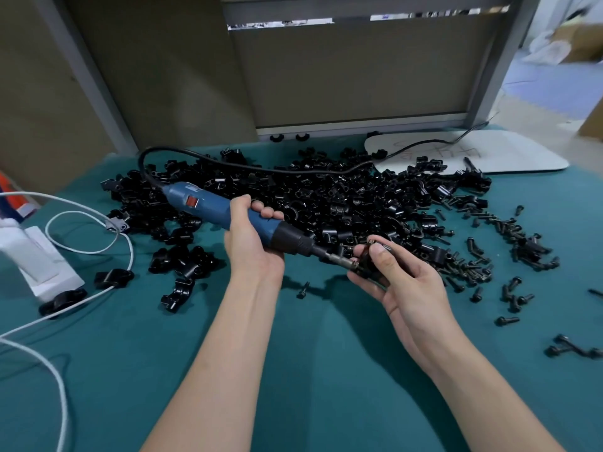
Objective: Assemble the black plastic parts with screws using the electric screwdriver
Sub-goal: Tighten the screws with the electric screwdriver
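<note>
Centrally, left hand (251, 246) holds screwdriver (208, 205) against black part (366, 260) in right hand (408, 288).

Bare table (310, 386) lies open nearest; black parts pile (326, 197) blocks the far side, screws (470, 269) crowd the right, white cable (131, 252) the left.
</note>
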A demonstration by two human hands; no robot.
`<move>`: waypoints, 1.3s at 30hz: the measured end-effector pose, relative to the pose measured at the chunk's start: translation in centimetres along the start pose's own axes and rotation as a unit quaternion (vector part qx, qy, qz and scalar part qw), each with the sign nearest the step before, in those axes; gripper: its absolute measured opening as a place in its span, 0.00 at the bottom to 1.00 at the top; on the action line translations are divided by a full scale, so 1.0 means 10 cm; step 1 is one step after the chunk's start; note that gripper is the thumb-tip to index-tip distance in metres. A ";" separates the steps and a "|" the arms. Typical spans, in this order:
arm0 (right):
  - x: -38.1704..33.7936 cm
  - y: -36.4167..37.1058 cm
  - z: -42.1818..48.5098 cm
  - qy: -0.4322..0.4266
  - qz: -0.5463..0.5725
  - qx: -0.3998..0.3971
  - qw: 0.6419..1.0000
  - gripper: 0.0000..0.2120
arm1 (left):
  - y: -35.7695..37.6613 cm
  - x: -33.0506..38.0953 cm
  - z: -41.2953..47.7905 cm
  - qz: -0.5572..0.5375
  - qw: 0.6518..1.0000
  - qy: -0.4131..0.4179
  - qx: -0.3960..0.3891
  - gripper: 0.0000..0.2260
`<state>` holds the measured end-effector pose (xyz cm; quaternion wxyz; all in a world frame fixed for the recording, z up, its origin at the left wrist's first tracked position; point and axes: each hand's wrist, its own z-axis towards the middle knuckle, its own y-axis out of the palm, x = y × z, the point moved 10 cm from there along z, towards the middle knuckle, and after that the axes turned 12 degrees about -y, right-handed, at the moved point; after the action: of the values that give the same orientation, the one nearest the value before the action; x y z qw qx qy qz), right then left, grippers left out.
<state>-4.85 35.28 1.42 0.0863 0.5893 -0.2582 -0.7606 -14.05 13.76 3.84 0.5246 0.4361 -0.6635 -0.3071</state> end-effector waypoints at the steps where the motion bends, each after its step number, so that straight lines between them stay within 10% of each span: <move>1: 0.00 0.00 0.00 -0.001 -0.001 -0.001 1.000 0.19 | -0.01 -0.01 0.00 -0.004 1.000 -0.003 0.003 0.07; 39: 0.04 -0.07 -0.08 -0.002 -0.011 0.033 0.999 0.18 | -0.02 -0.15 -0.03 0.016 0.999 -0.027 0.005 0.09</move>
<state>-4.06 35.49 0.62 0.0580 0.5933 -0.2771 -0.7535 -13.61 14.99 3.11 0.5087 0.4198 -0.6860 -0.3073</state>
